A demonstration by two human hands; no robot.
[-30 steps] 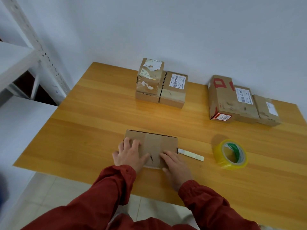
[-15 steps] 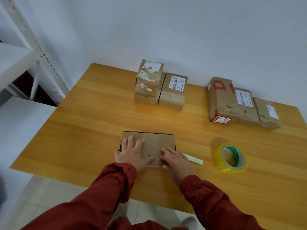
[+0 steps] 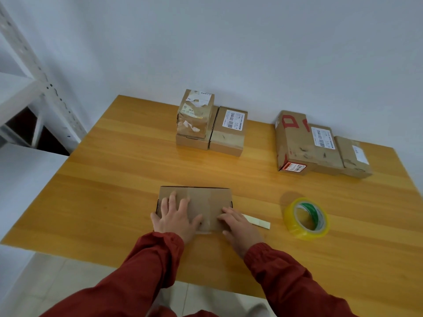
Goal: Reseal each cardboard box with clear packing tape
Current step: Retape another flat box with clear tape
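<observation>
Cardboard is lying flat under both my palms. The box [image 3: 220, 197] I am resealing is sitting straight in front of me, close to the near edge of the worktop [image 3: 114, 191], with its long axis running side to side across my body. A band of clear tape [image 3: 202, 208] is crossing its lid the short way, from the far edge to the near one.

My left hand [image 3: 176, 219] is pressing on the left half of the box, fingers straight and spread, pointing away from me. My right hand [image 3: 240, 227] is lying flat on the box's near right corner, fingers stretched leftward toward the band. Neither hand is gripping anything.

The band is lying between the two hands, so I am judging that either could rub it down, with a stroke along the box's short axis.

The yellow tape roll [image 3: 306, 218] is resting to the right of the box, well apart from it, so my right hand is the nearer one for it. A pale strip [image 3: 257, 222] is lying between the box and the roll, just beside my right hand.

Beyond the box, two clusters of other boxes are waiting by the wall, one straight behind [image 3: 229, 131] and one behind and to the right [image 3: 306, 145]. Bare wood is showing left of the box and behind it, giving room to turn or push it. Toward me there is little margin before the edge.
</observation>
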